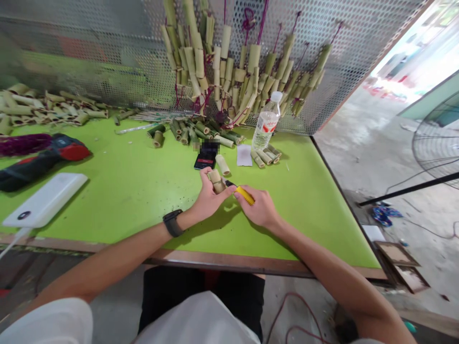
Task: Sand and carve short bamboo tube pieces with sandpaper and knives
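Note:
My left hand (210, 197) is closed around a short bamboo piece (216, 182), held just above the green tabletop. In my right hand (258, 206) is a yellow utility knife (245, 195), gripped by its handle. The dark front end of the knife points left and meets the side of the bamboo piece, near my left thumb; the blade's tip is too small to make out. Just beyond my hands another cut bamboo piece (223, 165) lies on the table, beside a dark phone (207, 155).
A water bottle (266, 123), a paper slip (244, 155) and short bamboo pieces (263, 158) sit at the back right. Strung bamboo (254, 57) hangs on the mesh panel. At left lie a bamboo pile (39, 106), a power tool (53, 155) and a white power bank (46, 199).

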The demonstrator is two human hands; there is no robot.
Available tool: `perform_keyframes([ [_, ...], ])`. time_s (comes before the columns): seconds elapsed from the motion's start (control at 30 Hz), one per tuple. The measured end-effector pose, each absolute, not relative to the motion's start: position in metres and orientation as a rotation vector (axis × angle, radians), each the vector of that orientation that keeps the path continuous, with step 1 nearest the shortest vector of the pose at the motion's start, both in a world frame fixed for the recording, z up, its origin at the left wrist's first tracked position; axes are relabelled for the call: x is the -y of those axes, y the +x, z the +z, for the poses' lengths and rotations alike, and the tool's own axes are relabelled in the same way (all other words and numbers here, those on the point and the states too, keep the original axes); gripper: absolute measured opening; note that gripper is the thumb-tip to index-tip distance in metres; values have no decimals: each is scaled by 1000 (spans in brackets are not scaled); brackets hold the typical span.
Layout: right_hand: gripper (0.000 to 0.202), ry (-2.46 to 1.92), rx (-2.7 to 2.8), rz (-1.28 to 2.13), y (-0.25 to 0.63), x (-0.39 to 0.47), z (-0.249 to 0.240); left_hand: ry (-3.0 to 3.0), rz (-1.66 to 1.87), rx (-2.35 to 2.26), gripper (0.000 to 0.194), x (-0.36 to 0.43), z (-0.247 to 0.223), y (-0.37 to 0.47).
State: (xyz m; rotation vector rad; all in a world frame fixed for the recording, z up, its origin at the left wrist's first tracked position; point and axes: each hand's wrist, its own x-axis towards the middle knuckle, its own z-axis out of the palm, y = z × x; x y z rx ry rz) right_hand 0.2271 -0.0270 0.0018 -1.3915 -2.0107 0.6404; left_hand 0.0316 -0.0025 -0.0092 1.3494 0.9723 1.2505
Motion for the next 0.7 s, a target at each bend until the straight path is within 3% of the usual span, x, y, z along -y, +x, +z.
perform_keyframes([
  [0.17,52,-1361,1992,758,235,21,-1,1251,1226,-926,76,-1,-10,32],
  [0.37,40,-1276,2154,654,253,9,5,1237,1058,-945,87,1,2,26],
  [0.7,47,-1174,2294,701,260,7,12,1250,867,-944,97,5,12,26],
])
